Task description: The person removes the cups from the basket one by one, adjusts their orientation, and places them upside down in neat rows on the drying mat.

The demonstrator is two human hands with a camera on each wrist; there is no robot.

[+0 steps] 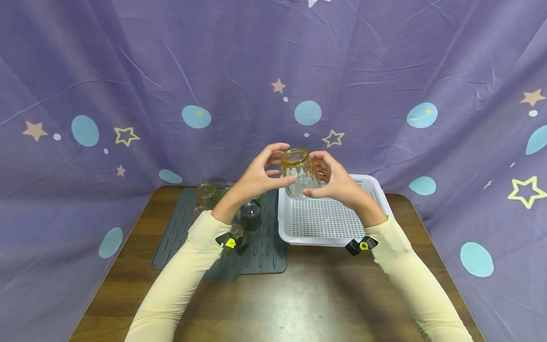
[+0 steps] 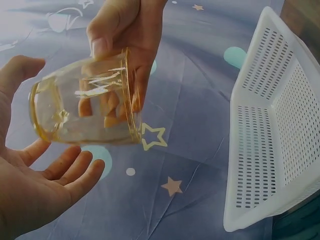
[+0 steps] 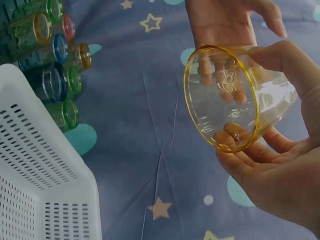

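Above the white basket's near-left area, a clear drinking glass with yellow-tinted ends (image 1: 300,176) is in the air, its wide mouth downward and its base up. My right hand (image 1: 337,183) holds it from the right, thumb and fingers around its side; in the right wrist view the yellow rim (image 3: 187,95) faces left. My left hand (image 1: 260,173) is at the glass's other side with fingers spread. The left wrist view shows the left thumb (image 2: 27,67) apart from the glass; whether the left fingertips touch the base is unclear.
A white perforated basket (image 1: 284,232) stands at the back right of the wooden table (image 1: 299,294). Left of it, a dark grey drying mat (image 1: 267,259) bears several coloured glasses (image 1: 251,216), partly hidden by my left arm. A patterned purple curtain (image 1: 239,85) hangs behind.
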